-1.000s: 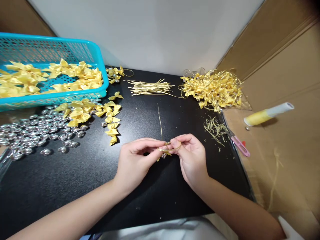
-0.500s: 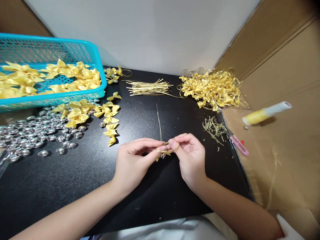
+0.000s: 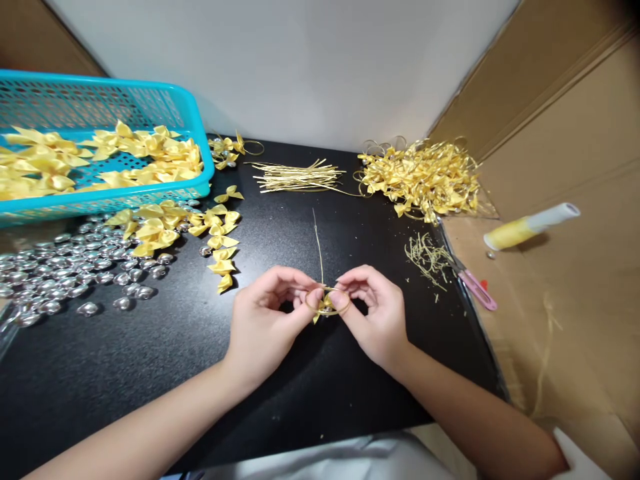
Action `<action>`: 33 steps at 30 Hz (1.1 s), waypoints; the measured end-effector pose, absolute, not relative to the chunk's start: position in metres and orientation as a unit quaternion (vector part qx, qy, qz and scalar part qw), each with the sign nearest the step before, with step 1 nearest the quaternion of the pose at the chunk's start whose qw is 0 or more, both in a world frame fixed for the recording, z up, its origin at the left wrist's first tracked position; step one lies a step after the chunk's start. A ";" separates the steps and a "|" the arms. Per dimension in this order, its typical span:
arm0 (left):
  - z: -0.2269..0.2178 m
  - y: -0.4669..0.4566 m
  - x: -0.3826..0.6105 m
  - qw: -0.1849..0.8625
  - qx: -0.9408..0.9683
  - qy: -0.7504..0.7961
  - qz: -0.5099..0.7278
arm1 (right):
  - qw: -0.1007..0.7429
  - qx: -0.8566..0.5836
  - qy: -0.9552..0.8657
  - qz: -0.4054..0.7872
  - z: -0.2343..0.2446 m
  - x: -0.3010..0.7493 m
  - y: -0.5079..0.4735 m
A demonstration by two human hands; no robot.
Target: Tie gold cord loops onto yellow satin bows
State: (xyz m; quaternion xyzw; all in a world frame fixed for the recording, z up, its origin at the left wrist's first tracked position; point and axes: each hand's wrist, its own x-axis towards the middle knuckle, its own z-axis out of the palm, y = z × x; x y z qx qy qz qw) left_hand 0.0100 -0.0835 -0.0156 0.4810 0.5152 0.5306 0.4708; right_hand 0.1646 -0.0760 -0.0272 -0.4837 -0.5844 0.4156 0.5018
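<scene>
Between my hands is a gold cord loop [image 3: 327,315], with a small yellow ribbon bow [image 3: 320,312] and what looks like a silver bell behind it. My left hand [image 3: 273,310] pinches the loop's left side between thumb and fingers. On the opposite side, my right hand [image 3: 373,310] pinches the loop the same way. A thin gold cord [image 3: 319,247] lies on the table and runs toward the fingertips; whether it joins the loop is hidden. Beyond my hands lies a bundle of cut gold cords [image 3: 300,177].
At left, a turquoise basket [image 3: 197,133] holds yellow bows above a spread of silver bells [image 3: 75,273]. Loose bows [image 3: 223,253] lie nearby. Finished-looking looped bows [image 3: 425,177] are heaped back right, near cord scraps [image 3: 427,257], pink-handled scissors [image 3: 477,290] and a yellow-white tube [image 3: 533,227].
My right hand has shifted its pinch to the loop's right side. The loop now shows as a wider ring spread between both thumbs.
</scene>
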 end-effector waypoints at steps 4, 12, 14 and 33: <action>-0.015 -0.085 0.009 0.441 0.529 0.511 0.514 | 0.434 -0.455 -0.715 0.305 -0.024 0.172 -0.071; -0.019 -0.085 0.008 0.460 0.536 0.512 0.489 | 0.385 -0.412 -0.780 0.271 -0.021 0.175 -0.068; -0.020 -0.084 0.008 0.477 0.527 0.513 0.481 | 0.388 -0.416 -0.779 0.263 -0.022 0.175 -0.068; -0.021 -0.075 0.001 0.260 0.799 0.467 0.274 | 0.397 -0.411 -0.790 0.220 -0.026 0.171 -0.071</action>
